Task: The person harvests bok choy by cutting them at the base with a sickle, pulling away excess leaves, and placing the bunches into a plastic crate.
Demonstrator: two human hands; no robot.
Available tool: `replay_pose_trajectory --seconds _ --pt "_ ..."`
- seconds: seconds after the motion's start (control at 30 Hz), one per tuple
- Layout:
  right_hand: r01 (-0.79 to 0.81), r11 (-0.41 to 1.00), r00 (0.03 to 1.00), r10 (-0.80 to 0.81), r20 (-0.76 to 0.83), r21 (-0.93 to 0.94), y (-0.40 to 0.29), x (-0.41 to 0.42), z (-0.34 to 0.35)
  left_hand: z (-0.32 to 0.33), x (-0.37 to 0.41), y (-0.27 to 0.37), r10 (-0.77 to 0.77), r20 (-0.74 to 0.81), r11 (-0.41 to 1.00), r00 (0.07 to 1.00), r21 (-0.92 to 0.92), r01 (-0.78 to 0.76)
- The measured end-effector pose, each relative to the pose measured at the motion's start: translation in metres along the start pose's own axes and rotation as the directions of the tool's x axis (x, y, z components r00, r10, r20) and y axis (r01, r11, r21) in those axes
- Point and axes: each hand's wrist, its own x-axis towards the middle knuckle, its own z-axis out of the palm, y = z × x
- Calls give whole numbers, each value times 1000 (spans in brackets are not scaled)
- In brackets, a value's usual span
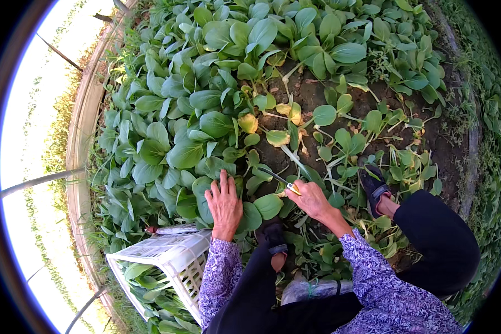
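Note:
My left hand lies back-up against the broad green leaves of a bok choy plant, fingers spread; its thumb side is partly hidden. Closed around the yellow handle of a small knife is my right hand. The knife's thin dark blade points up and left, among the low leaves at the edge of the dense plants. A rounded bok choy leaf shows between the two hands. Leaves cover the stem bases near the blade.
A white plastic crate lies on its side at lower left, with harvested bok choy inside. Bare soil with yellowed leaves and trimmings stretches ahead. My shoes stand among leaves. A plastic-wrapped bundle sits between my legs.

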Motion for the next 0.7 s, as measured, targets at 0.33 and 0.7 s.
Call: replay_pose_trajectory --seconds 0.33,0.7 --pt "142 989 986 -139 95 -30 14 56 64 28 -34 -15 -204 -134 965 970 -192 177" --pt "424 897 891 -387 238 -127 -1 55 49 40 -38 -24 -222 -187 959 957 -221 179"
